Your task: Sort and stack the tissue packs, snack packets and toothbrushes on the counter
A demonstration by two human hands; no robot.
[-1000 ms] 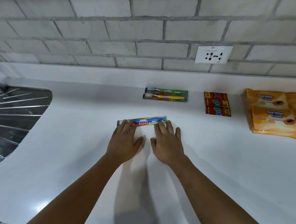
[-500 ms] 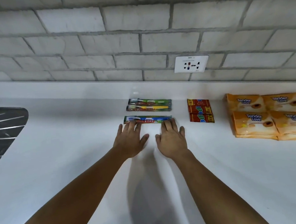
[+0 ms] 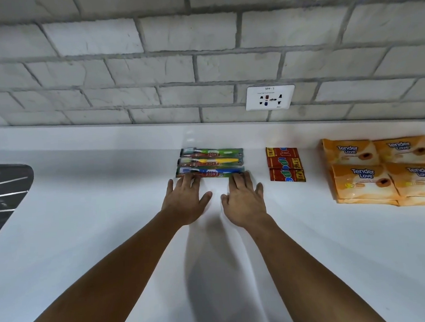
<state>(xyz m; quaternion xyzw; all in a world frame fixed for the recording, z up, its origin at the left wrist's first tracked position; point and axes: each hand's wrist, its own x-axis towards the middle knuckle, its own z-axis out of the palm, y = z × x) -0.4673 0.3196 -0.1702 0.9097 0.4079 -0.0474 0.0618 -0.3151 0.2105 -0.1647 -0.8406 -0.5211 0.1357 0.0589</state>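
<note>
Now the blue toothbrush pack lies flat on the white bench, its long side running left to right. It touches the yellow toothbrush pack behind it, and that one touches the green toothbrush pack, which is nearest the wall. Each is a slim printed sleeve with a single brush showing through it.

The left hand is palm down, its fingers straight and close together. Their tips rest on the near edge of the blue pack at its left end. The right hand lies the same way, its flat fingers touching the pack's right end. Neither hand is curled round anything. The thumbs point towards each other and stay apart.

To the right, apart from the toothbrushes, the red snack packets overlap in a short column. Farther right, the orange tissue packs form a two-by-two block, with the edges of more packs showing beneath the front row.

A white wall socket sits on the grey brick wall above the gap between toothbrushes and snacks. A ribbed metal drainboard is at the far left edge.
</note>
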